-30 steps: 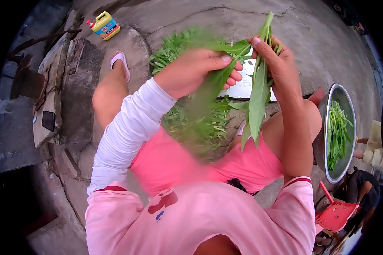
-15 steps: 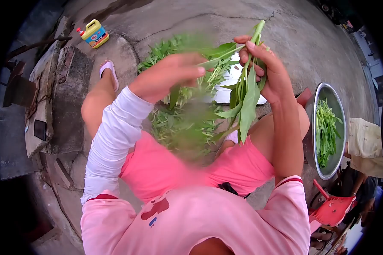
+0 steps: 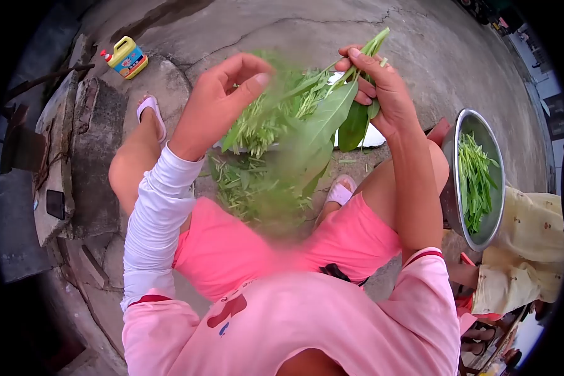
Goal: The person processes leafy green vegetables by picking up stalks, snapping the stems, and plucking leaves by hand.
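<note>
Green stems (image 3: 376, 42) fill the right hand (image 3: 385, 97), left hand (image 3: 214, 103) seemingly curled.

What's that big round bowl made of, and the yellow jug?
The bowl looks like metal, perhaps steel: its grey rim has a smooth shine. The yellow jug is probably plastic, fairly smooth, judging by its moulded handle and red top.

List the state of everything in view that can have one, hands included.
Left hand with white sleeve: raised, half curled, nothing visibly held
Bare right hand: closed around stems
Long green leafy stems: bunched, leaves hanging
Green leafy heap: lying loose, partly blurred
Round silvery metal basin: uncovered, holding loose green stalks
Yellow plastic jug with red top: upright
Black rectangular phone: lying flat, screen dark
Pale pink slippers: worn
</note>
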Demonstrator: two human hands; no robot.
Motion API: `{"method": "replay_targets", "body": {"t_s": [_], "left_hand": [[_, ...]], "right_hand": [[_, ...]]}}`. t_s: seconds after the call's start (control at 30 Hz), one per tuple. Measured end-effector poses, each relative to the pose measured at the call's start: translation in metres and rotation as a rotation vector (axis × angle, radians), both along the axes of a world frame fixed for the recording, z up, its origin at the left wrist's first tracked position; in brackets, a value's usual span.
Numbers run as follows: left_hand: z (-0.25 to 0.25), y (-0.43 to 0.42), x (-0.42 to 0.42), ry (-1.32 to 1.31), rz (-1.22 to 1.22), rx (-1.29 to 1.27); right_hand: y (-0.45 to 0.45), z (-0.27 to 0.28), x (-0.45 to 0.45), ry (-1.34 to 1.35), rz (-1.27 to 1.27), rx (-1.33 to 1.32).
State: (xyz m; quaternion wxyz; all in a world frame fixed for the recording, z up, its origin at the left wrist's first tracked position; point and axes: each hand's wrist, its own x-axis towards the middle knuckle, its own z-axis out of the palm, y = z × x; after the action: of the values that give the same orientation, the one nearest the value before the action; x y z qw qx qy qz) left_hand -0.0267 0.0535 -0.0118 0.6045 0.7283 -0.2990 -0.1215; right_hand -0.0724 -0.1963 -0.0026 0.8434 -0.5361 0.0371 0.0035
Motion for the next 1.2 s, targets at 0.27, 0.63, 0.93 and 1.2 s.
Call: {"method": "replay_targets", "body": {"t_s": [0.27, 0.63, 0.93, 1.2], "left_hand": [[-0.011, -0.02, -0.026, 0.003, -0.117, 0.187], [0.008, 0.002, -0.001, 0.445, -0.034, -0.206], [0.011, 0.008, 0.005, 0.729, -0.235, -0.95], [0.002, 0.019, 0.015, 0.503, 0.388, -0.569]], "right_hand": [[0.014, -0.004, 0.003, 0.017, -0.039, -0.085], [0.007, 0.004, -0.005, -0.019, 0.08, -0.193], [0.007, 0.001, -0.001, 0.121, 0.253, -0.124], [0.013, -0.011, 0.001, 0.219, 0.3, -0.189]]}}
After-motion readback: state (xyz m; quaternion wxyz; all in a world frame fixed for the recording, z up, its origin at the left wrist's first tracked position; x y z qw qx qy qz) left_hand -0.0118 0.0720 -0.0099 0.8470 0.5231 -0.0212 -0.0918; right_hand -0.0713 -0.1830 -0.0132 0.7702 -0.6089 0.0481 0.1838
